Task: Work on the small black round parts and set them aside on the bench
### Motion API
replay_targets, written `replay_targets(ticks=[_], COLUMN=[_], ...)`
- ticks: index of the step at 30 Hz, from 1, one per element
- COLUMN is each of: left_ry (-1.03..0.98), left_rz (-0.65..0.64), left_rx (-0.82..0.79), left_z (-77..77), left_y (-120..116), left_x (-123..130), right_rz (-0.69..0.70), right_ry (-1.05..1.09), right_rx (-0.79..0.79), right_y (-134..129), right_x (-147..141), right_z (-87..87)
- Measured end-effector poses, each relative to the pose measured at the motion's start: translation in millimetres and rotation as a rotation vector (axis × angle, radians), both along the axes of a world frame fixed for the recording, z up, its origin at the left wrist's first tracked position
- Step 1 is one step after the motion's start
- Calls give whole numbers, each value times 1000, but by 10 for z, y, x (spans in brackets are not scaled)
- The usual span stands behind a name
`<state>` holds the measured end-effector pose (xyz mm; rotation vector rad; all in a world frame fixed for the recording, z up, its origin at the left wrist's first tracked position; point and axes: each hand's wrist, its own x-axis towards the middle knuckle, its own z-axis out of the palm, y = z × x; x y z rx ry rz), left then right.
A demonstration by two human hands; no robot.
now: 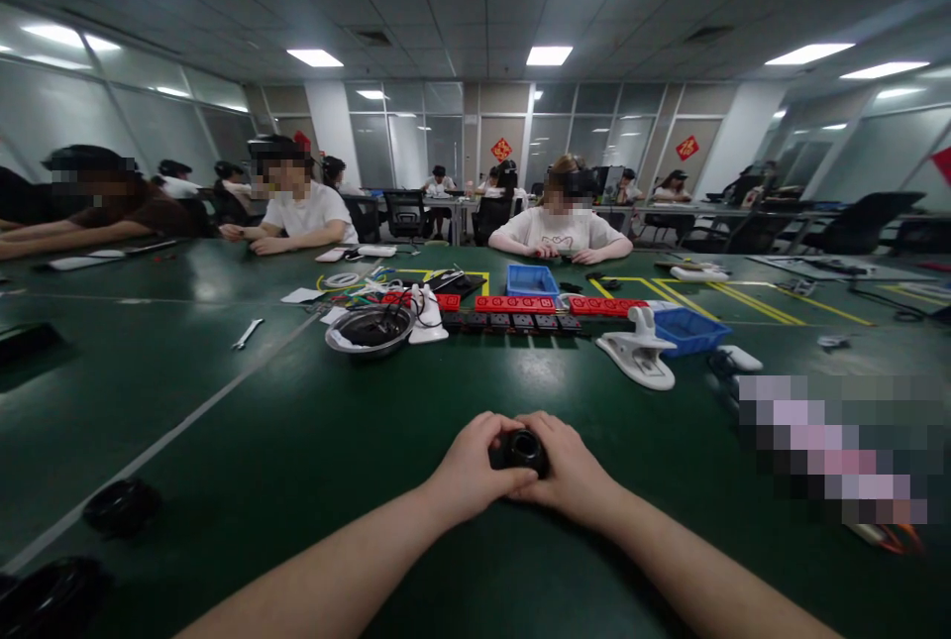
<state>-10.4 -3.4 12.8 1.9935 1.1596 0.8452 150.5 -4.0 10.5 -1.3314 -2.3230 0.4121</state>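
Low over the near middle of the green table [357, 480], my hands meet around a black round part [526, 445] with a hole in its top. My left hand [475, 466] closes on its left side, thumb across the front. From the right, my right hand [569, 461] wraps the same part, its fingers curled behind. The palms and fingers hide much of the part, so its exact kind does not show. Two similar black ring-shaped parts lie at the left front, a smaller one [123, 507] and a larger one [55, 599] cut by the frame edge.
Ahead lie a metal bowl [369, 330] holding black parts, a white clip-like base [639, 352], red socket strips [516, 304] and blue bins [531, 279]. A wrench [248, 334] rests at left. A person [561, 223] sits opposite; others sit at left. A blurred-out item [832, 441] is at right.
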Motion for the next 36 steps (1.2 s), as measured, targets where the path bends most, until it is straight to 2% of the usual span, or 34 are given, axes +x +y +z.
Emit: replay_targets(ticks=[3, 6, 16, 21, 31, 36], left_ry=[24, 24, 27, 33, 68, 82], left_rz=[-128, -164, -159, -155, -161, -54], left_rx=[-5, 15, 7, 5, -3, 5], left_z=[31, 51, 66, 10, 55, 55], left_y=[7, 5, -2, 14, 22, -37], left_x=[-65, -91, -78, -83, -75, -20], right_rz=[190, 236, 288, 398, 306, 160], right_ry=[83, 97, 139, 163, 150, 119], right_rx=[-172, -258, -298, -330, -348, -286], right_y=[21, 50, 102, 126, 146, 115], right_x=[102, 161, 195, 235, 243, 185], right_z=[65, 100, 78, 121, 55, 4])
